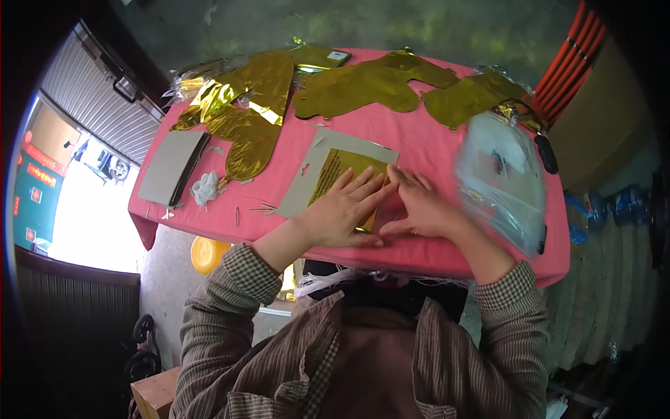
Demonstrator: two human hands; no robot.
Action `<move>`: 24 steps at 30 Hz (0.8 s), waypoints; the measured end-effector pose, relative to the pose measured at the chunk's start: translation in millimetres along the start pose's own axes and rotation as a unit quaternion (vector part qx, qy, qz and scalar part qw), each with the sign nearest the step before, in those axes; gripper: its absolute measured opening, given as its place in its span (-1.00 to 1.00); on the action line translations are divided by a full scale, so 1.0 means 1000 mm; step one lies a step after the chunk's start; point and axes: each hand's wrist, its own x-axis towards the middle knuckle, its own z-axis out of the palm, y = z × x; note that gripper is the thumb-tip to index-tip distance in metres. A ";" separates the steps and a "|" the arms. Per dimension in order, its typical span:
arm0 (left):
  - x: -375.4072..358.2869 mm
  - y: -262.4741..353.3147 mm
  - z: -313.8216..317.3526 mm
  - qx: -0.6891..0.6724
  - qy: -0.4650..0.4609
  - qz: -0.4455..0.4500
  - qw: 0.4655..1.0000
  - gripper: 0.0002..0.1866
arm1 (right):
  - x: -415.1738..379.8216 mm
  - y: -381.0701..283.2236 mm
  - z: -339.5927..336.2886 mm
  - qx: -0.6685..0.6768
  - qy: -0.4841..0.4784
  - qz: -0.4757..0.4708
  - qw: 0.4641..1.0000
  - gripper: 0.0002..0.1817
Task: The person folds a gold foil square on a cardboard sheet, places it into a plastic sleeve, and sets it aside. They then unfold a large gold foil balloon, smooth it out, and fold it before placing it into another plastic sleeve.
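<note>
My left hand lies flat with fingers spread on a folded gold foil piece, which rests on a grey card with a hang hole. My right hand is beside it at the foil's right edge, thumb apart from the fingers, its fingertips close to those of my left hand. Nothing shows in its grasp. Part of the foil is hidden under my left hand. Larger gold foil shapes lie along the far side of the pink-covered table.
A stack of grey cards and a white ribbon bundle are at the left. Clear plastic bags lie at the right, by a black object. Small sticks are near the front edge. A yellow container stands below.
</note>
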 end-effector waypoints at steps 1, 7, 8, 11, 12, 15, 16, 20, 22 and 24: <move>0.001 0.000 -0.003 0.015 -0.026 0.015 0.999 0.00 | -0.003 0.012 -0.007 0.088 -0.001 -0.011 0.996 0.00; 0.004 -0.009 -0.014 0.027 0.030 0.101 0.994 -0.10 | -0.008 0.042 -0.007 0.073 0.173 -0.023 0.982 -0.43; 0.000 -0.012 -0.015 0.022 0.053 0.102 0.993 -0.15 | -0.008 0.041 -0.002 0.044 0.170 -0.046 0.983 -0.46; -0.020 -0.020 -0.019 -0.011 0.095 -0.002 0.995 -0.33 | -0.014 0.038 0.006 -0.024 0.164 -0.062 0.984 -0.48; -0.027 -0.018 -0.019 -0.012 0.095 -0.008 0.995 -0.33 | -0.016 0.035 0.009 -0.066 0.165 -0.055 0.983 -0.48; -0.049 -0.007 -0.017 -0.048 0.151 -0.076 0.984 -0.55 | -0.032 0.021 0.009 -0.100 0.173 -0.039 0.979 -0.50; -0.054 0.000 -0.016 -0.047 0.151 -0.079 0.984 -0.55 | -0.038 0.015 0.005 -0.099 0.172 -0.042 0.979 -0.50; -0.063 0.031 -0.002 -0.036 0.157 -0.066 0.985 -0.54 | -0.038 0.007 -0.010 -0.068 0.146 -0.059 0.985 -0.65; -0.056 0.052 0.006 -0.034 0.161 -0.025 0.986 -0.52 | -0.028 0.006 -0.013 -0.045 0.143 -0.060 0.987 -0.70; -0.045 0.073 0.010 0.021 0.147 -0.052 0.987 -0.43 | -0.015 -0.002 -0.010 -0.063 0.214 -0.164 0.961 -0.78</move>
